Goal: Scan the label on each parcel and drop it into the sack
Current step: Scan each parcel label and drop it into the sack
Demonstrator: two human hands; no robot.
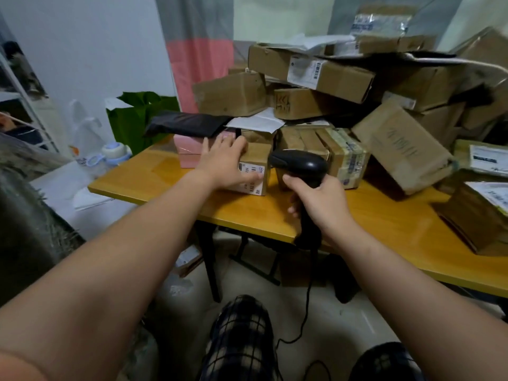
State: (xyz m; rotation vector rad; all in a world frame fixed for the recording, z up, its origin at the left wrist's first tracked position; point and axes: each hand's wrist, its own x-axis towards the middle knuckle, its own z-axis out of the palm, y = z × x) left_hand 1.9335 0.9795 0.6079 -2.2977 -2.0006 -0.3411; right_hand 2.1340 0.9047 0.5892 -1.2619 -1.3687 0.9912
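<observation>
left grip [225, 158] wraps the small parcel [257, 156] at the front edge of the desk [247, 213], fingers over its top, thumb on the white label [251, 185]. it looks to be steadying the box so the label faces the scanner. right grip [321, 199] is closed round the handle of the black scanner [302, 166], head aimed left at the label from just beside the box. likely step: the scan. parcel pile [343, 78] is heaped behind. grey woven sack [24, 215], probably the one, sits low left, on the side of the drop.
</observation>
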